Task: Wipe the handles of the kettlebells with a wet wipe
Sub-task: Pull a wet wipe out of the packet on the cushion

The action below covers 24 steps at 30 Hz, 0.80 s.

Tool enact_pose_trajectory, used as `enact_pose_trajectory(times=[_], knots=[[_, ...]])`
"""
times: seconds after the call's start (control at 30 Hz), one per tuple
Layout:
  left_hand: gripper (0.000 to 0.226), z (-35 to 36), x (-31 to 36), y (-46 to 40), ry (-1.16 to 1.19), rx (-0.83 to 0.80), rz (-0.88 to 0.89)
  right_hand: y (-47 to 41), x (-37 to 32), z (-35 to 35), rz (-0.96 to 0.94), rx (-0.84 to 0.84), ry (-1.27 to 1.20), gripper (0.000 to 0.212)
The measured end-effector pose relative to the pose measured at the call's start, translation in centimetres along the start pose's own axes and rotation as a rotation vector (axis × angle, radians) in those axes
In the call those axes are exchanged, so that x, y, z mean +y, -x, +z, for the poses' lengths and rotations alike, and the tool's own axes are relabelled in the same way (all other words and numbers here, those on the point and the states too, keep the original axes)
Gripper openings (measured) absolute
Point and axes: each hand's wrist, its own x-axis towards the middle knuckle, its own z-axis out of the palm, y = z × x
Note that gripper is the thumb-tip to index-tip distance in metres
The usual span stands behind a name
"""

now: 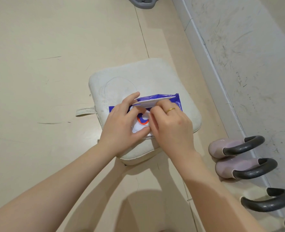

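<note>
Both hands meet at the centre of the frame over a wet-wipe pack [175, 99]. The left hand [121, 124] steadies the pack from its left side, index finger raised against the lifted flap [152, 102] and thumb pressed on the pack's near edge. The right hand [170, 126], wearing a gold ring [170, 110], has its fingertips pinched together at the opening under the flap; whether a wipe is already caught between them cannot be told, since the fingers hide the opening. The pack is purple and white with an orange-and-white swirl in the gap between the hands; no brand or writing can be read. It lies on a pale square cushion [155, 77] with a strap loop at its left edge, set on a beige tiled floor [54, 47]. The kettlebells [242, 164] stand in a row at the lower right of the frame, along the foot of a scuffed wall [255, 56], untouched: two mauve-bodied ones nearest the cushion, then further dark handles [248, 144] toward the bottom right corner. A wipe should be light, limp and damp, best pinched at a corner and drawn out slowly so that it does not tear or drag out a second sheet. The handles look rigid, dark and slightly textured; the bells are probably heavy enough to stay put while a wipe is wrapped round each arch.
</note>
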Motion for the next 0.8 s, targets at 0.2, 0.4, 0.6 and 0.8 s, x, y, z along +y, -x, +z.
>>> enact_pose_trajectory(times=[0.2,0.4,0.6,0.8], knots=[[0.047,-0.5,0.5,-0.1,-0.027,-0.043,-0.027,-0.5,0.9,-1.2,0.843,-0.149,-0.889,0.016],[0.041,-0.7,0.7,0.1,-0.011,-0.058,-0.039,-1.4,0.3,-2.7,0.99,-0.063,-1.059,0.026],[0.023,-0.5,1.0,0.4,-0.151,0.078,0.18,-2.1,4.1,-3.8,1.352,0.114,-0.993,0.025],[0.042,0.5,1.9,1.8,-0.286,0.064,0.418,0.3,3.9,-4.5,1.553,-0.067,-1.254,0.027]])
